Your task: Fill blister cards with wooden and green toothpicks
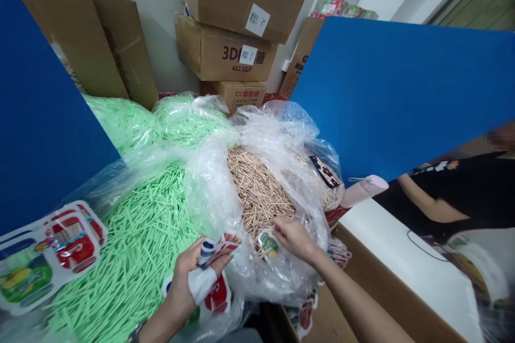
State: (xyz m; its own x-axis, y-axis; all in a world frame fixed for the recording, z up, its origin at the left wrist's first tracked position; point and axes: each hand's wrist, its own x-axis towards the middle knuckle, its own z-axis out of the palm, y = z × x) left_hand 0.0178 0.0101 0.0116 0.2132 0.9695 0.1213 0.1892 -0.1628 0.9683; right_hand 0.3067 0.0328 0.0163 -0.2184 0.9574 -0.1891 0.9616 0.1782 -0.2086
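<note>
My left hand (187, 273) is closed around a folded printed plastic pouch (229, 244) with red, white and blue showing. Beneath that hand lie more such pouches, one with a red panel (217, 295). My right hand (295, 238) is at the near edge of the thin brown sticks (257, 187), which fill an open clear plastic bag (217, 182). Its fingers are pinched together, but what is between them is hidden. Just below those fingers is a green-printed pouch piece (269, 245). Thin green sticks (140, 236) fill another open bag on the left.
Printed pouches (52, 257) lie on the green sticks at far left. Blue panels (386, 91) stand on both sides. Cardboard boxes (237, 48) are stacked behind. A pink bottle (364, 190) and an open carton (386, 289) are at right, near another person's arm (430, 201).
</note>
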